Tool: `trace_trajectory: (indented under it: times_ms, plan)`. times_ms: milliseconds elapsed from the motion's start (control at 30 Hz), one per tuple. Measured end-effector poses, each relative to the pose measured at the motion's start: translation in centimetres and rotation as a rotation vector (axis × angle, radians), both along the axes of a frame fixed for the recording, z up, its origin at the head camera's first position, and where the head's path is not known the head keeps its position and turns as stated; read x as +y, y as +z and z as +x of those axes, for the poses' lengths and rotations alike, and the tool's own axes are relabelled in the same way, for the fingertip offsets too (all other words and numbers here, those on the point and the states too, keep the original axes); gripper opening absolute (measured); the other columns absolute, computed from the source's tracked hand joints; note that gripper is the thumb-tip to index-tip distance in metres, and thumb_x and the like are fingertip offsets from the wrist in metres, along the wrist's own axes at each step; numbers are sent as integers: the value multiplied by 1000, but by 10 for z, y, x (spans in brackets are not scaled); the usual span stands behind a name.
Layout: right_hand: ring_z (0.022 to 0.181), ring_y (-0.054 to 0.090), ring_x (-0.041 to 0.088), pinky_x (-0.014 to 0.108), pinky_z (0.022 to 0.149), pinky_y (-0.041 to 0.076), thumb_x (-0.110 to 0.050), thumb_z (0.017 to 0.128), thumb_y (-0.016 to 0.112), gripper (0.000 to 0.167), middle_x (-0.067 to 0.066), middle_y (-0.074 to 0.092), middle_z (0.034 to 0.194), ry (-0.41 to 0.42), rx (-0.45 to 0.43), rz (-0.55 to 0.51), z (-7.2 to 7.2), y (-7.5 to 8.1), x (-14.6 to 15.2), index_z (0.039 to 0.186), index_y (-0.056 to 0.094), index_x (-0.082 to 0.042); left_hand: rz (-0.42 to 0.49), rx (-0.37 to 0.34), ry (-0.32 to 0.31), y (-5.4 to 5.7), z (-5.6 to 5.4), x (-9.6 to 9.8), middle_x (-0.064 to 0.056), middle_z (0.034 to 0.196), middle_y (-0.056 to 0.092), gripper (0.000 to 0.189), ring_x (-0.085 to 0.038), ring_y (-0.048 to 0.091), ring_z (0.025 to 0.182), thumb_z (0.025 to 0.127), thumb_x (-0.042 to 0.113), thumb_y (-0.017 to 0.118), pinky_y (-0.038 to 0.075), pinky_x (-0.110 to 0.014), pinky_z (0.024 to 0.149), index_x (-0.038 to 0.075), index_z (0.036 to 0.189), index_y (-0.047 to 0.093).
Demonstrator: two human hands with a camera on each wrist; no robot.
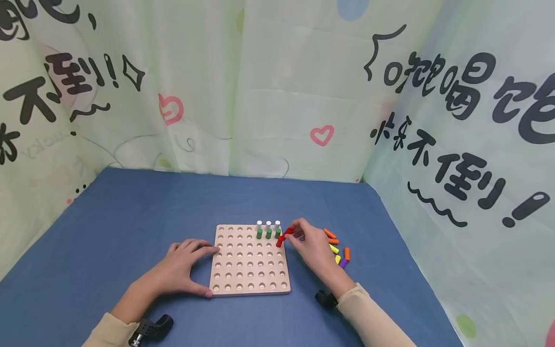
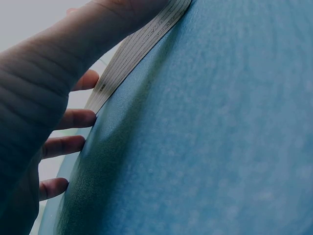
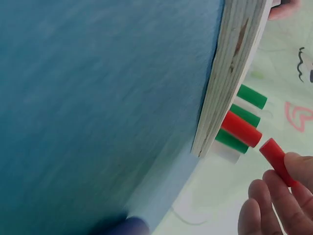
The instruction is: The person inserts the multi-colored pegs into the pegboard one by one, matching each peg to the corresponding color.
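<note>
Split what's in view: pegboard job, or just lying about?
Job: pegboard, held red peg, standing red peg, green pegs, white pegs; probably the loose pegs too.

Not job pieces: printed curtain, blue tabletop, black wrist devices; nothing loose looks unrelated.

curtain [image 1: 269,72]: "不倒!" [image 1: 459,178] both sides, mirrored "lucky" [image 1: 43,144] left

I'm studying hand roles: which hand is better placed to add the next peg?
Likely the right hand: it pinches a red peg near the far right corner of the pegboard, while the left hand touches its left edge.
</note>
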State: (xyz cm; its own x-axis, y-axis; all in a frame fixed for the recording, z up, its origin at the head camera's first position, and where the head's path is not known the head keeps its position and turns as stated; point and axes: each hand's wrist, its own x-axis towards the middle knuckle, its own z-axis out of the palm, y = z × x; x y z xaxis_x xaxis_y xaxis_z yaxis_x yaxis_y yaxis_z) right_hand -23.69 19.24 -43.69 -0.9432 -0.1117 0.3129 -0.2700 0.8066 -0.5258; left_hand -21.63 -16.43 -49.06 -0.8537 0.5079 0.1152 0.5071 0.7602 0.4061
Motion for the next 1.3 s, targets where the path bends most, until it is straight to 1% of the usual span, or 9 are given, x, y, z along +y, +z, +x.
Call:
trace_trajectory:
  times_ms: [167,300,433,533,633,833,1033,1300]
  plan:
    - [86,68,14,38,84,58,-17,91,81,21,-1,74,95,11,10,-37,-1,0,-9,107,66,-16,4,2,2,0,0,-1,2,145,53,105,-26,46,136,62,92,69,32,-59,100,34,148,55]
    - [89,68,18,39,86,55,-19,92,80,18,-2,73,94,16,-5,-8,-3,-4,-16,104,67,-18,-2,3,7,0,0,0,2,144,54,106,-25,46,135,61,94,68,32,-59,100,34,148,56]
    - [93,66,24,38,82,52,-23,93,80,15,-3,73,95,21,-22,42,-4,-7,-21,102,69,-20,-5,2,8,0,1,0,2,144,54,107,-25,46,136,61,94,67,33,-59,100,33,148,56]
    - [93,64,23,35,76,49,-25,93,79,13,-4,74,95,32,-35,67,-6,-6,-25,100,69,-22,-3,0,5,1,1,1,2,144,54,106,-25,46,136,62,94,68,33,-58,100,33,148,56]
    - [93,61,21,33,73,47,-26,93,79,11,-5,73,94,50,-51,80,-7,-6,-27,99,70,-22,-4,0,2,1,1,1,2,144,54,105,-25,46,135,62,93,68,33,-58,99,34,148,56]
    - [83,54,13,30,69,44,-27,93,79,11,-10,68,88,65,-98,131,-9,-8,-30,97,69,-25,-11,2,-1,2,0,1,2,145,54,105,-25,46,135,62,93,68,33,-58,99,34,148,56]
    - [81,54,12,29,68,44,-24,92,80,12,-11,67,85,74,-103,126,-10,-9,-31,96,68,-24,-6,-4,-3,3,0,0,1,145,54,105,-26,46,135,63,92,69,33,-59,99,33,148,55]
    - [77,54,11,27,65,46,-26,93,80,10,-10,65,85,108,-128,164,-10,-6,-32,94,70,-25,2,-10,-3,2,0,0,1,145,53,105,-26,46,136,63,91,70,32,-59,100,33,149,55]
